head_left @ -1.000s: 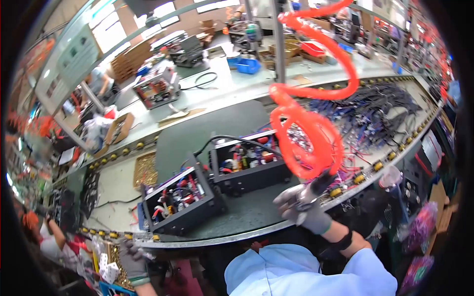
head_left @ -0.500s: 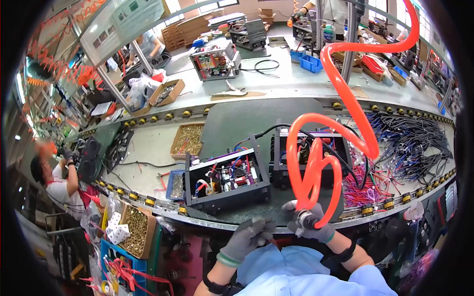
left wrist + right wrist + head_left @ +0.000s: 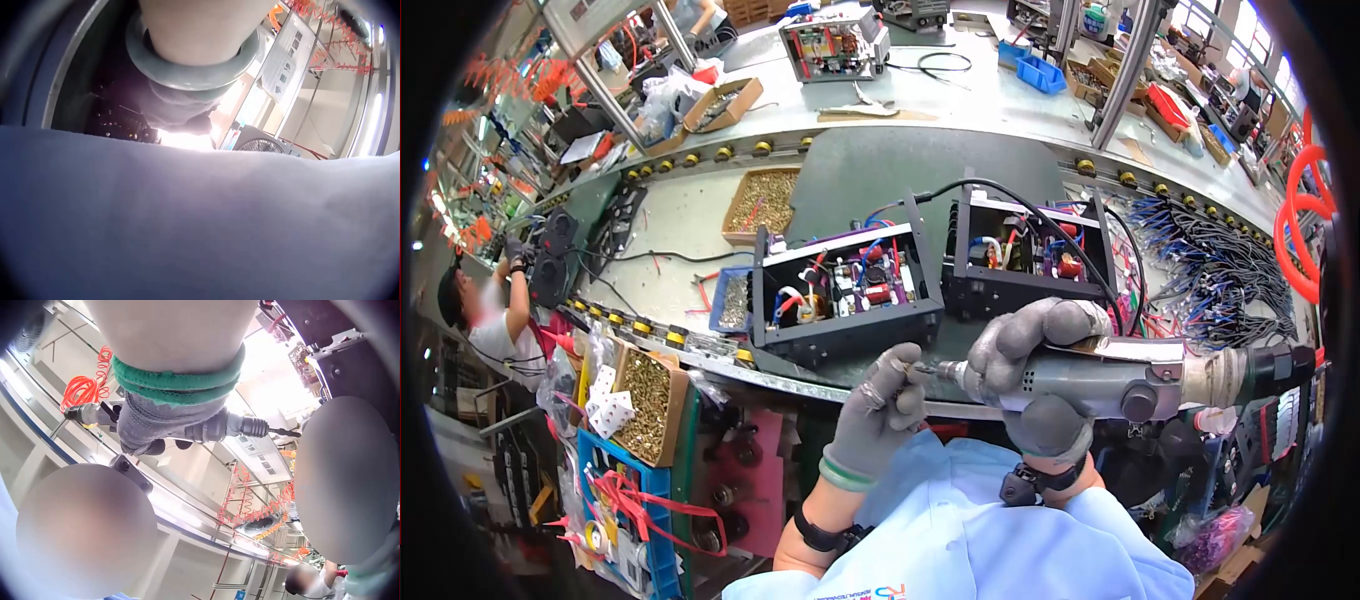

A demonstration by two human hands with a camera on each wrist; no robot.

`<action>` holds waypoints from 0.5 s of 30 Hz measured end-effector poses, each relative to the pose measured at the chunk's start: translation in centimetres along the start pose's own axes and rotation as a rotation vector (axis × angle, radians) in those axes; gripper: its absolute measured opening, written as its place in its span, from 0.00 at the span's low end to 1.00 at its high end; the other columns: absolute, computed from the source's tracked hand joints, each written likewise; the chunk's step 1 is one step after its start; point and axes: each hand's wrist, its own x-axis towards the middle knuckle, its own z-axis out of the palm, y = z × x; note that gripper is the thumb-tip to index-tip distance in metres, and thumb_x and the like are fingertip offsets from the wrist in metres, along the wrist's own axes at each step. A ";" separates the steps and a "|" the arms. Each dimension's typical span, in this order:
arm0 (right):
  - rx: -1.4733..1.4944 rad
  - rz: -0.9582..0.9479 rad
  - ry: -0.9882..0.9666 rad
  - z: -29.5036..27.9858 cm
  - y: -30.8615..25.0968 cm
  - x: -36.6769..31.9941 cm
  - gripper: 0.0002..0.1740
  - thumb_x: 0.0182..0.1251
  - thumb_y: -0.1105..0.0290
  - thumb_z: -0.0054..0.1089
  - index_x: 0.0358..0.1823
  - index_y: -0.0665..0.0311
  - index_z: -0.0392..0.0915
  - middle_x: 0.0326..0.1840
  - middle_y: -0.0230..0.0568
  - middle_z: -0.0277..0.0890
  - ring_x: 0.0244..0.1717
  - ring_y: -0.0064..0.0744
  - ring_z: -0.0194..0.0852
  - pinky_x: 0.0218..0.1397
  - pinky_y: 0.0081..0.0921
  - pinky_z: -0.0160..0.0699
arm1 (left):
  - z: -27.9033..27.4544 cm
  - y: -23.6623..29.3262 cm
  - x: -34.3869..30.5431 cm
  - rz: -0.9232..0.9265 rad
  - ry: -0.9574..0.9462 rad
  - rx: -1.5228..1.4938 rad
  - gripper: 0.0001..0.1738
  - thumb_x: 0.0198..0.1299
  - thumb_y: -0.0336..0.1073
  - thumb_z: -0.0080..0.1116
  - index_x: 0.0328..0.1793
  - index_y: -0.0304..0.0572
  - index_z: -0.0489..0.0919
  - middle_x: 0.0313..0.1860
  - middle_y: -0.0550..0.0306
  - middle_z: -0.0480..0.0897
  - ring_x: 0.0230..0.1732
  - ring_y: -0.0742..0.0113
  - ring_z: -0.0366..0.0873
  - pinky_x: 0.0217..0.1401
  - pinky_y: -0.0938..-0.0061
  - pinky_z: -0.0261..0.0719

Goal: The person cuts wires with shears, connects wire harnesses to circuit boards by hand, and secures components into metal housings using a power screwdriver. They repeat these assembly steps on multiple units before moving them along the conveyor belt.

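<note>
My gloved right hand (image 3: 1008, 352) grips a grey pneumatic screwdriver (image 3: 1090, 388), held level with its bit (image 3: 930, 369) toward the left. Curled fingers of my gloved left hand (image 3: 878, 412) pinch a small metal piece (image 3: 915, 368) at the bit's tip; its kind I cannot tell. Beyond the hands, two open black metal cases (image 3: 850, 335) stand with wiring and electronic parts inside. In the right wrist view, the glove (image 3: 159, 419) wraps the screwdriver's body and the bit points right. Blue shirt cloth (image 3: 200, 219) fills much of the left wrist view, hiding the left fingertips.
A coiled red air hose (image 3: 1293, 225) hangs at far right. Black cables (image 3: 1220, 270) lie heaped on the right. Boxes of brass-coloured screws (image 3: 645, 405) sit left, one on the line, one below its edge. Another person (image 3: 495, 315) works at far left.
The left hand has come from beside the lower-left screw box to the bit's tip. The right hand has swung the screwdriver level, and the hose has shifted from the middle to the far right.
</note>
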 end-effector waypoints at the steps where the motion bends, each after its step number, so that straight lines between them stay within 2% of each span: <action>1: -0.006 0.005 0.005 -0.1 0.1 0.0 0.28 0.61 0.72 0.78 0.61 0.65 0.74 0.55 0.56 0.79 0.49 0.41 0.84 0.55 0.42 0.88 | 0.8 -0.1 -0.1 0.018 0.044 -0.020 0.16 0.79 0.41 0.49 0.63 0.41 0.79 0.38 0.60 0.83 0.24 0.79 0.65 0.22 0.87 0.61; 2: 0.093 0.028 -0.037 -0.4 0.3 0.2 0.27 0.62 0.73 0.76 0.61 0.66 0.74 0.55 0.57 0.79 0.49 0.42 0.84 0.54 0.42 0.88 | 0.6 -0.2 0.0 0.015 0.043 -0.023 0.16 0.79 0.41 0.49 0.63 0.41 0.79 0.38 0.60 0.83 0.24 0.79 0.65 0.22 0.87 0.61; 4: 0.189 0.045 -0.077 -1.1 0.7 0.9 0.26 0.63 0.74 0.75 0.61 0.67 0.74 0.54 0.58 0.79 0.48 0.44 0.83 0.53 0.42 0.88 | 0.0 -0.5 -0.1 -0.002 -0.002 -0.015 0.19 0.80 0.48 0.47 0.60 0.42 0.79 0.31 0.64 0.80 0.20 0.80 0.62 0.20 0.85 0.60; 6: 0.032 -0.078 -0.298 -1.9 0.8 1.9 0.31 0.68 0.62 0.70 0.71 0.61 0.74 0.57 0.57 0.80 0.38 0.46 0.85 0.31 0.42 0.84 | -0.3 -0.7 0.0 -0.027 -0.067 0.002 0.18 0.79 0.48 0.50 0.58 0.44 0.80 0.30 0.66 0.79 0.19 0.80 0.63 0.20 0.84 0.60; 7: 0.026 -0.083 -0.298 -1.8 0.8 1.7 0.31 0.68 0.62 0.70 0.71 0.61 0.74 0.57 0.57 0.80 0.38 0.46 0.85 0.31 0.42 0.84 | -0.3 -0.8 0.2 -0.047 -0.130 0.018 0.17 0.78 0.48 0.52 0.57 0.46 0.81 0.30 0.67 0.78 0.18 0.80 0.63 0.21 0.84 0.61; 8: -0.015 -0.097 -0.208 -1.7 0.9 1.2 0.29 0.69 0.61 0.70 0.68 0.63 0.75 0.54 0.56 0.81 0.36 0.45 0.85 0.30 0.41 0.84 | 0.0 -0.8 0.3 -0.051 -0.135 0.020 0.17 0.78 0.48 0.52 0.57 0.46 0.81 0.30 0.67 0.78 0.18 0.80 0.63 0.21 0.84 0.61; 9: -0.054 -0.112 -0.118 -1.5 1.0 0.8 0.26 0.70 0.61 0.69 0.65 0.65 0.76 0.51 0.55 0.81 0.35 0.43 0.84 0.30 0.40 0.85 | 0.4 -0.8 0.3 -0.054 -0.101 0.022 0.16 0.78 0.49 0.52 0.55 0.47 0.81 0.28 0.68 0.77 0.18 0.80 0.63 0.20 0.84 0.60; 10: -0.056 -0.116 -0.118 -1.3 1.0 0.5 0.26 0.70 0.61 0.69 0.65 0.65 0.76 0.51 0.55 0.81 0.35 0.43 0.84 0.30 0.40 0.85 | 0.6 -0.9 0.4 -0.056 -0.065 0.022 0.16 0.78 0.49 0.52 0.53 0.48 0.82 0.27 0.69 0.75 0.18 0.80 0.62 0.20 0.85 0.59; 12: -0.071 -0.082 -0.118 -0.9 0.9 0.6 0.22 0.71 0.58 0.68 0.55 0.66 0.76 0.43 0.52 0.82 0.32 0.39 0.82 0.29 0.38 0.84 | 0.3 -1.0 0.6 -0.073 -0.089 0.028 0.16 0.78 0.50 0.52 0.52 0.48 0.82 0.26 0.69 0.74 0.18 0.80 0.63 0.19 0.85 0.59; 13: -0.265 -0.164 -0.131 -0.7 1.0 1.0 0.21 0.67 0.58 0.73 0.49 0.64 0.74 0.38 0.49 0.81 0.30 0.37 0.80 0.28 0.37 0.84 | 0.1 -1.1 0.6 -0.091 -0.101 0.028 0.16 0.78 0.50 0.52 0.51 0.49 0.81 0.26 0.69 0.73 0.18 0.80 0.63 0.19 0.85 0.59; 15: -0.287 -0.128 -0.169 -1.0 0.1 1.3 0.24 0.64 0.59 0.76 0.52 0.63 0.74 0.37 0.47 0.81 0.30 0.37 0.80 0.29 0.36 0.84 | 0.5 -1.3 0.6 -0.061 -0.051 0.120 0.15 0.78 0.50 0.53 0.51 0.48 0.81 0.26 0.69 0.73 0.18 0.81 0.63 0.19 0.85 0.59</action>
